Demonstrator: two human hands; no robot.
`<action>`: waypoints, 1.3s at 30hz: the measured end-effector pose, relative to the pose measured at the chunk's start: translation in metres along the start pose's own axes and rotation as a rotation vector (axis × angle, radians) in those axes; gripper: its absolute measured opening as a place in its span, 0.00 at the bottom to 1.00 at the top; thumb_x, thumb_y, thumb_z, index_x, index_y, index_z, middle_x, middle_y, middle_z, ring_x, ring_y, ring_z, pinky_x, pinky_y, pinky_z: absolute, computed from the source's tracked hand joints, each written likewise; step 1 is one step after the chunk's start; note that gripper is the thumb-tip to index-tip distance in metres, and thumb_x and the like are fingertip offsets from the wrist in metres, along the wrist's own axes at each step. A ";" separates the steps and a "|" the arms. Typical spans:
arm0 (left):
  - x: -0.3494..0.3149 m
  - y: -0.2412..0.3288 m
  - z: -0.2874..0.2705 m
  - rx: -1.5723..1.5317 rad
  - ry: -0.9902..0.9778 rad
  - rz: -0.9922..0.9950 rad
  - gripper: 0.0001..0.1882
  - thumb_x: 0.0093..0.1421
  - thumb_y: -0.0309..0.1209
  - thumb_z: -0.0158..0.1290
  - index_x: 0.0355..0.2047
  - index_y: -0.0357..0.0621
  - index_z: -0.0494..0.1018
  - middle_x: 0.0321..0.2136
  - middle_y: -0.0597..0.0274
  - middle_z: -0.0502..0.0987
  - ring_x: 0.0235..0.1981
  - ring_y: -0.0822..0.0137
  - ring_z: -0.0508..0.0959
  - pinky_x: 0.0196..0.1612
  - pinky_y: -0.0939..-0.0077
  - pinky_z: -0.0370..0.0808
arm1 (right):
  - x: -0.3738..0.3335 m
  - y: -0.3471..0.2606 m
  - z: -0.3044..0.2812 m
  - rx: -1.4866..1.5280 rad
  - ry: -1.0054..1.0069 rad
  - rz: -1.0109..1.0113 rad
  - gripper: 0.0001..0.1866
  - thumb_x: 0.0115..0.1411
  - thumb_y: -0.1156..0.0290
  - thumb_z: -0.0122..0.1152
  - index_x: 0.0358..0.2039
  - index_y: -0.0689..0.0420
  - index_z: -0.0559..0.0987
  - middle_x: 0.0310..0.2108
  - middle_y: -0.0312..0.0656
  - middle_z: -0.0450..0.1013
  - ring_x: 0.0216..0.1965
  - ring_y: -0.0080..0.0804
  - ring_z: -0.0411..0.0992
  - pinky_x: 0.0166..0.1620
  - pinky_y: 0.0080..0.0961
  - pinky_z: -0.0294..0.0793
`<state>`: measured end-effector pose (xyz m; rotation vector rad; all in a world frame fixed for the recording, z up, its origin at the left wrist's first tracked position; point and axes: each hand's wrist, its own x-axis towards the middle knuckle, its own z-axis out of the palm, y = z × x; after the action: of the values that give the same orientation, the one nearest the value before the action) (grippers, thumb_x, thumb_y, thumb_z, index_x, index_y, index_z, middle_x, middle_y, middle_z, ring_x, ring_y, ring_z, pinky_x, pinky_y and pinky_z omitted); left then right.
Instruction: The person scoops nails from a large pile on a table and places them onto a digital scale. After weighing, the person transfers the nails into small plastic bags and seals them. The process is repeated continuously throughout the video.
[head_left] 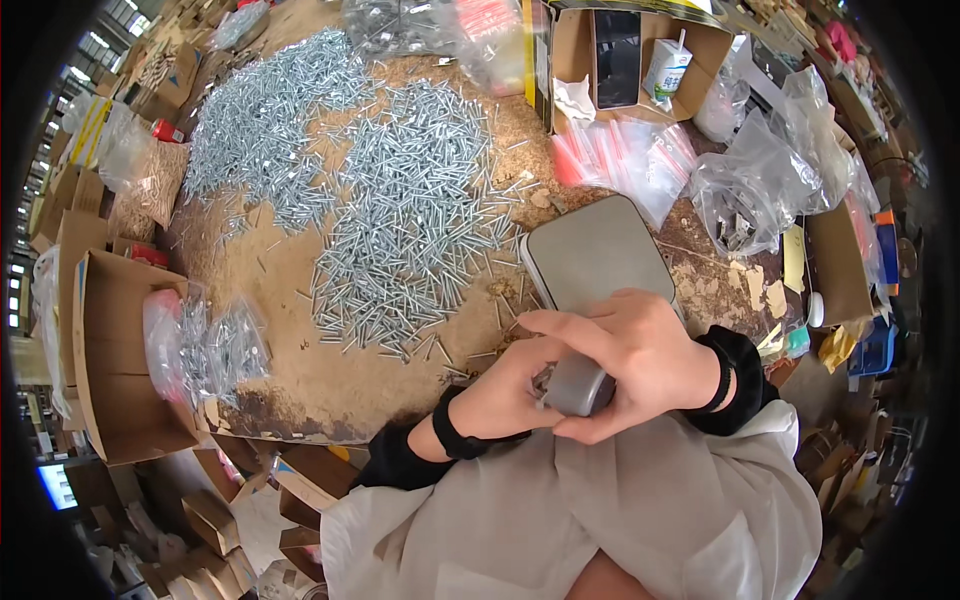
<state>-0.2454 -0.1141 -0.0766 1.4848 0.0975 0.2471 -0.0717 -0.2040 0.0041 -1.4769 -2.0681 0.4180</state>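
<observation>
My right hand (645,350) is wrapped over a small grey cup-like piece (580,386), close above my lap at the table's front edge. My left hand (512,388) curls against its left side, fingers closed. Between my left fingers and the grey piece, a bit of shiny material shows; whether it is screws or clear plastic I cannot tell. Just beyond my hands lies a square scale (598,250) with a bare metal top, its near edge partly hidden by my right hand. Left of it, loose silvery screws (415,210) spread in a large heap.
A second screw heap (275,130) lies farther left. An open carton (130,350) with bagged hardware (215,345) stands at the left edge. Zip bags (630,160) lie behind the scale, below a box (700,50) holding a drink carton (668,68). Clear bags (750,190) crowd the right.
</observation>
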 end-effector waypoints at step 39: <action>-0.002 0.018 0.006 0.365 0.235 0.253 0.07 0.59 0.22 0.58 0.38 0.33 0.79 0.39 0.52 0.80 0.41 0.60 0.80 0.44 0.72 0.75 | -0.050 0.008 0.023 0.091 0.488 -0.121 0.06 0.56 0.71 0.64 0.29 0.55 0.75 0.39 0.36 0.72 0.33 0.36 0.74 0.32 0.30 0.74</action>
<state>-0.2476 -0.1188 -0.0588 1.8277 0.1500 0.6357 -0.0676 -0.2466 -0.0318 -1.2428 -1.7104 0.0871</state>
